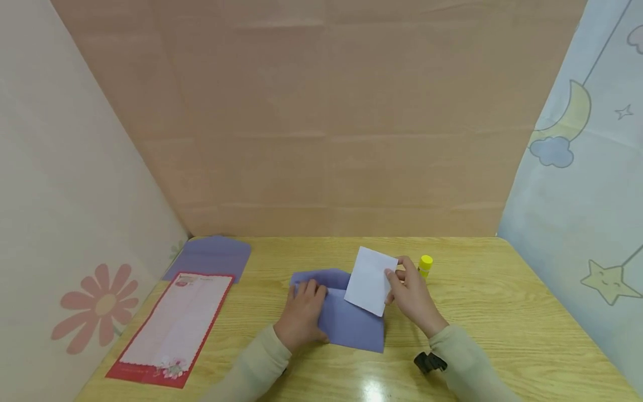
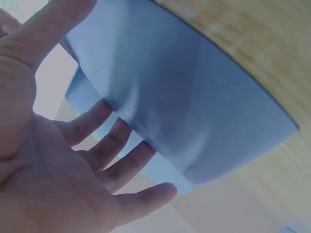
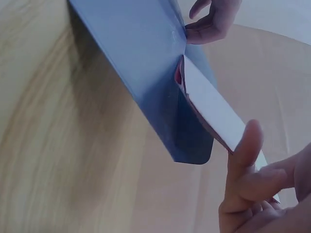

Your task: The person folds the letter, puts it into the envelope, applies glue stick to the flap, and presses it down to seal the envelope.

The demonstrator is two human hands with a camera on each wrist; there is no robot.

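A purple envelope with its flap raised is held up over the table's middle. At its opening, my left hand grips it, the fingertips tucked at the pocket's edge and the thumb by the near side. Between thumb and fingers my right hand pinches a folded white paper. In the right wrist view the folded paper shows a bit of red between its layers. One corner of it meets the opening of the envelope; most of the paper is outside.
A yellow-capped glue stick stands just beyond my right hand. On the left lie a red-bordered sheet of letter paper and a second purple envelope, partly under it. Walls enclose the wooden table at the back and sides.
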